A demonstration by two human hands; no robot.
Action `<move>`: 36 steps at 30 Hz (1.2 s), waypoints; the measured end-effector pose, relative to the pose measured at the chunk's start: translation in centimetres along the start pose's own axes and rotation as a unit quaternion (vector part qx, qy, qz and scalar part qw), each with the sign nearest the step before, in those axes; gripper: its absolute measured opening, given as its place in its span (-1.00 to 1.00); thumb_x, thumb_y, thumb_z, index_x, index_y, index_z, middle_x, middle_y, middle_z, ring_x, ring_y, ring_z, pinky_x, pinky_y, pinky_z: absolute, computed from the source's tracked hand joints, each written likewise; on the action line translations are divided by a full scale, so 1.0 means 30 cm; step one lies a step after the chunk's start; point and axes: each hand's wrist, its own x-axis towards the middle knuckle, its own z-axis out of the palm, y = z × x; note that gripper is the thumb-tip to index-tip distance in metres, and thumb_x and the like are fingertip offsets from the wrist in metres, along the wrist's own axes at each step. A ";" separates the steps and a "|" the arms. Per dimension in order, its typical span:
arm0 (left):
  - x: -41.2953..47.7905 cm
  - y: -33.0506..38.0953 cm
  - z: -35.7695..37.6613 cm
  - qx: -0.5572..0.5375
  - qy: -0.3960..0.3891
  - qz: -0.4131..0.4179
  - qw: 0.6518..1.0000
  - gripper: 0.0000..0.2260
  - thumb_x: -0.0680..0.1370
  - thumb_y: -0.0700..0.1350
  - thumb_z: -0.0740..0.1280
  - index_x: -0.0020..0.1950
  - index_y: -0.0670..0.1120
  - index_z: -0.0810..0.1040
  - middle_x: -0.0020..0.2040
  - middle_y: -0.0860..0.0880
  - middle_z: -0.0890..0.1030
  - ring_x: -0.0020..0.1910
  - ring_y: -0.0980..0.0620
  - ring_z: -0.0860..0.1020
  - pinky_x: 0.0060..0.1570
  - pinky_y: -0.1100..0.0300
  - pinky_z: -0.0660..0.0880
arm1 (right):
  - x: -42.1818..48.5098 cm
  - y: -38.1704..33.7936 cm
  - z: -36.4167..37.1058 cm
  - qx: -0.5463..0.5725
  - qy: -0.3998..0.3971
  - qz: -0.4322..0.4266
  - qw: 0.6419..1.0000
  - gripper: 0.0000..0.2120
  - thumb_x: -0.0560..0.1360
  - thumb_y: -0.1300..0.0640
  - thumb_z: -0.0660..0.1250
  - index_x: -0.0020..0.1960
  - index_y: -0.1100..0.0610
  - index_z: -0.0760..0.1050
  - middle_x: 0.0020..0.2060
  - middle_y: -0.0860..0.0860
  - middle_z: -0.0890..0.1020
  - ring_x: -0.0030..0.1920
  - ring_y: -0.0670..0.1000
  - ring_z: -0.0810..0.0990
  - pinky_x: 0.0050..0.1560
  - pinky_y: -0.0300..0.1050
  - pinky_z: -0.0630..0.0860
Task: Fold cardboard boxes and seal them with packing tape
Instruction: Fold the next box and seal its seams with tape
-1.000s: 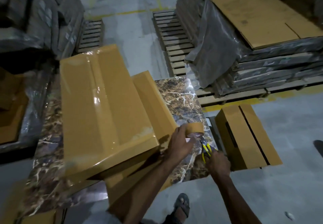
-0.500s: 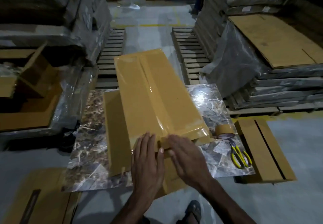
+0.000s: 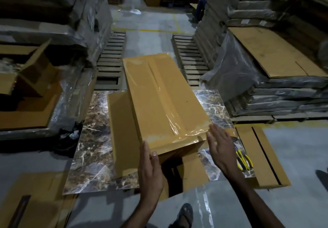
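A long flat cardboard box (image 3: 159, 94), its centre seam and near end covered with clear packing tape, lies on a marble-patterned slab (image 3: 88, 139). Its near end is raised off the slab. My left hand (image 3: 150, 171) is at the near left corner, fingers straight under the edge and thumb on top. My right hand (image 3: 220, 146) has straight, spread fingers at the near right corner, on the taped end. The brown tape roll (image 3: 231, 133) lies just behind my right hand, partly hidden. Yellow-handled scissors (image 3: 244, 160) lie on the slab to the right.
A second flat cardboard piece (image 3: 122, 133) lies under the box on the left. A folded box (image 3: 262, 156) lies on the floor at right, another (image 3: 32, 203) at lower left. Wrapped stacks on pallets (image 3: 284, 94) flank both sides. My sandalled foot (image 3: 184, 213) is below.
The tape roll and scissors went out of my hands onto the slab. Both hands came to the box's near end, then spread from its middle to the two corners. The near end rose.
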 end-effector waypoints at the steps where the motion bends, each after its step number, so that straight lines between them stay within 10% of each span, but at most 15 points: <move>1: -0.002 0.011 0.002 -0.028 0.022 -0.015 0.999 -0.48 0.72 0.20 0.06 0.68 0.18 0.09 0.68 0.13 0.13 0.62 0.10 0.17 0.46 0.21 0.19 | 0.007 -0.013 -0.014 0.046 0.003 0.022 0.999 -0.45 0.69 -0.19 0.04 0.54 0.07 0.42 0.50 0.00 0.47 0.49 -0.06 0.40 0.51 -0.05 0.31; 4: -0.002 0.019 0.017 -0.112 0.094 -0.066 0.987 -0.60 0.76 0.06 0.09 0.62 0.17 0.28 0.56 0.13 0.37 0.55 0.00 0.34 0.46 0.08 0.29 | 0.010 -0.019 -0.028 0.137 0.005 0.057 0.989 -0.48 0.67 -0.11 0.04 0.55 0.05 0.40 0.46 -0.01 0.49 0.42 -0.13 0.44 0.33 -0.38 0.36; 8: 0.001 -0.009 0.012 -0.132 0.157 -0.047 0.978 -0.60 0.75 -0.14 0.16 0.45 0.32 0.44 0.45 0.19 0.50 0.36 0.19 0.52 0.40 -0.12 0.49 | 0.034 0.075 -0.055 0.197 -0.055 0.026 0.979 -0.45 0.59 0.21 0.12 0.57 0.06 0.36 0.47 0.00 0.50 0.45 -0.11 0.48 0.49 0.04 0.42; 11: -0.008 -0.057 -0.022 -0.065 0.118 0.013 0.991 -0.52 0.71 -0.25 0.25 0.39 0.34 0.51 0.39 0.26 0.56 0.17 0.00 0.67 0.19 -0.16 0.61 | 0.090 0.146 -0.111 0.088 -0.096 -0.074 0.989 -0.41 0.57 0.41 0.31 0.54 0.03 0.42 0.30 0.06 0.64 0.15 -0.20 0.61 0.21 -0.39 0.51; 13: 0.012 -0.091 -0.067 -0.026 0.072 0.088 0.993 -0.51 0.67 -0.30 0.32 0.38 0.28 0.54 0.38 0.38 0.52 0.33 -0.03 0.59 0.33 0.03 0.55 | 0.143 0.189 -0.140 0.002 -0.119 -0.148 0.982 -0.40 0.56 0.32 0.42 0.50 -0.12 0.46 0.23 0.03 0.69 0.04 -0.13 0.67 0.01 -0.30 0.58; 18: 0.135 -0.149 -0.175 0.209 0.050 0.316 0.924 -0.73 0.63 -0.24 0.36 0.30 -0.05 0.69 0.45 -0.06 0.54 0.05 0.22 0.63 0.10 0.62 0.40 | 0.262 0.261 -0.151 -0.102 -0.109 -0.315 0.937 -0.48 0.51 0.19 0.50 0.41 -0.13 0.54 0.28 0.00 0.66 0.07 0.09 0.72 -0.10 -0.01 0.69; 23: 0.183 -0.169 -0.210 0.321 0.014 0.437 0.840 -0.70 0.69 -0.06 0.23 0.20 -0.12 0.73 0.44 0.00 0.54 0.14 0.19 0.63 0.23 0.50 0.44 | 0.315 0.296 -0.122 -0.123 -0.004 -0.478 0.870 -0.77 0.65 0.07 0.33 0.20 0.09 0.70 0.10 0.08 0.71 -0.07 0.10 0.73 -0.28 -0.04 0.64; 27: 0.216 -0.196 -0.213 0.329 0.021 0.476 0.815 -0.81 0.61 -0.21 0.35 0.10 -0.16 0.75 0.41 -0.01 0.59 0.07 0.05 0.72 -0.09 0.11 0.70 | 0.331 0.330 -0.091 -0.122 0.038 -0.527 0.840 -0.87 0.64 0.18 0.38 0.15 0.10 0.67 0.08 0.09 0.70 -0.06 0.11 0.72 -0.32 -0.05 0.60; 36: 0.216 -0.172 -0.213 0.347 0.035 0.527 0.775 -0.86 0.48 -0.25 0.51 0.03 -0.22 0.76 0.29 -0.13 0.66 0.01 0.03 0.74 -0.15 0.15 0.68 | 0.358 0.370 -0.059 -0.117 0.046 -0.570 0.812 -0.86 0.57 0.22 0.48 0.12 0.14 0.71 0.13 0.10 0.71 -0.01 0.10 0.71 -0.20 -0.02 0.65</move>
